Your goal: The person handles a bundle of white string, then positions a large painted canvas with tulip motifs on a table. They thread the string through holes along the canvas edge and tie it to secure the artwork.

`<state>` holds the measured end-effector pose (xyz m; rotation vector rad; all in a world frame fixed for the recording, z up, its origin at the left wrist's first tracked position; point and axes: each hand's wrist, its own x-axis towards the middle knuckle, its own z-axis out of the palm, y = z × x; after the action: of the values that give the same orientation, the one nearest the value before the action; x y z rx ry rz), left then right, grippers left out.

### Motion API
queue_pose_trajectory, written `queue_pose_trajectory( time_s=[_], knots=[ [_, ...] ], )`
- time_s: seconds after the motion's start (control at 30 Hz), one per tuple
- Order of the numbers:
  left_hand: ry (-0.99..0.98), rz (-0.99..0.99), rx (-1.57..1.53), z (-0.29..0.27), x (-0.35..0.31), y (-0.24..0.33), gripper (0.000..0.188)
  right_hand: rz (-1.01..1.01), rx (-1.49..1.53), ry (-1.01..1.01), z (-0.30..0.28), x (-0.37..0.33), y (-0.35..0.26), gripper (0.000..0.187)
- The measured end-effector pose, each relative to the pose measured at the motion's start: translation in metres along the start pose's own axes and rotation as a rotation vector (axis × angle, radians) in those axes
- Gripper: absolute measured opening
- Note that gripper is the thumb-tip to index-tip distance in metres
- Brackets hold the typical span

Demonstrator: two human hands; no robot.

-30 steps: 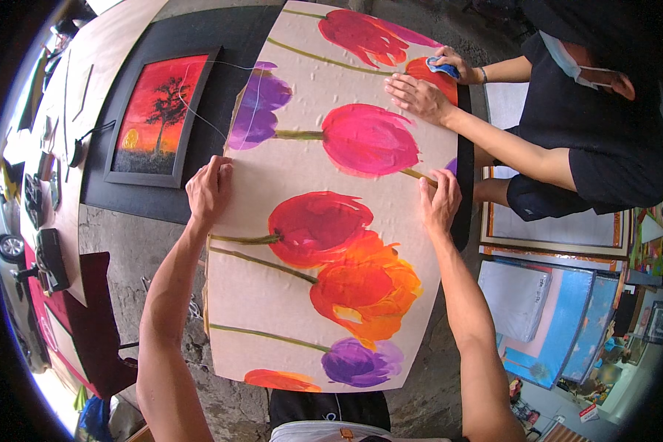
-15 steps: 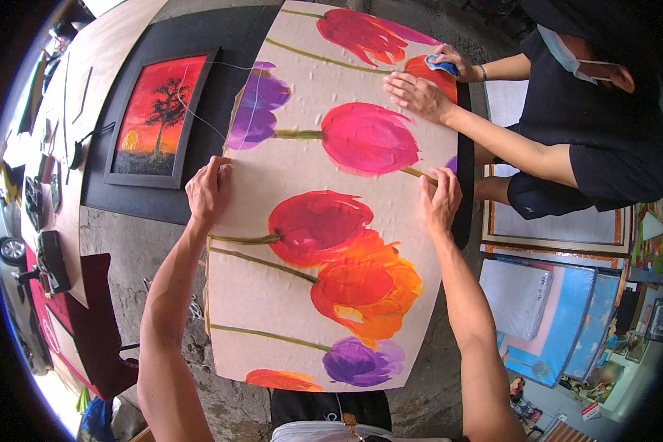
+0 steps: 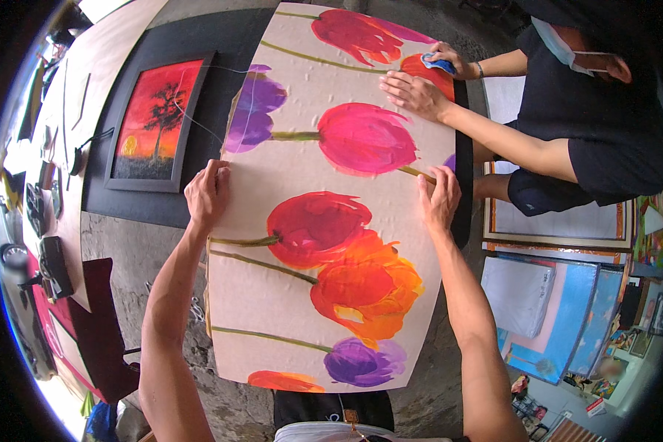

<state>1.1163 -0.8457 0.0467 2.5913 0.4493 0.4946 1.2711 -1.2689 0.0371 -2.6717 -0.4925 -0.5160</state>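
Note:
A large sheet painted with red, pink, orange and purple tulips [image 3: 254, 295] lies lengthwise before me, small bumps showing on its pale surface. My left hand [image 3: 208, 193] is closed on its left edge, fingers curled. Near the right edge, my right hand [image 3: 440, 195] rests on the sheet with thumb and fingers apart, by a green stem. Across from me at the right, a co-worker's flat hand [image 3: 416, 96] presses on the sheet. That person's other hand [image 3: 455, 60] holds a blue cloth [image 3: 438, 63] against a red-orange tulip. A thin pale string [image 3: 199, 121] trails over the left edge.
Left of the sheet, a framed sunset tree painting [image 3: 157, 121] lies on a black board [image 3: 221, 37]. Framed pieces and wrapped blue panels [image 3: 571, 309] stand at the right. A dark red box-like object [image 3: 99, 324] is at the left. Worn concrete floor [image 3: 177, 258] shows below.
The view has shifted slightly. The co-worker's hand with the blue cloth has moved a little over the tulip. My two hands keep their places on the sheet.

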Motion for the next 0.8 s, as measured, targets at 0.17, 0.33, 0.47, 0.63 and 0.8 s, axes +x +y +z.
queue_pose_trajectory(
  time_s=[0.17, 0.33, 0.47, 0.63, 0.8],
  knots=[
    [0.01, 0.008, 0.014, 0.003, -0.0004, -0.0033, 0.016, 0.002, -0.003, 0.006, -0.0025, 0.0009, -0.0034, 0.031],
    [0.001, -0.014, 0.014, 0.0035, -0.0006, -0.0046, 0.015, -0.002, 0.012, 0.011, -0.0026, 0.001, -0.0033, 0.031],
    [0.02, -0.003, -0.013, 0.0024, -0.0003, -0.0005, 0.015, 0.001, -0.001, 0.018, -0.0004, 0.0001, -0.001, 0.031],
    [0.019, -0.014, 0.009, 0.0029, -0.0006, -0.0001, 0.015, 0.007, 0.018, 0.007, -0.0016, 0.0002, -0.0008, 0.031],
    [0.023, -0.002, 0.031, 0.0059, -0.0004, -0.0054, 0.015, -0.021, 0.017, 0.026, -0.0029, 0.0011, -0.0024, 0.031]
  ],
)
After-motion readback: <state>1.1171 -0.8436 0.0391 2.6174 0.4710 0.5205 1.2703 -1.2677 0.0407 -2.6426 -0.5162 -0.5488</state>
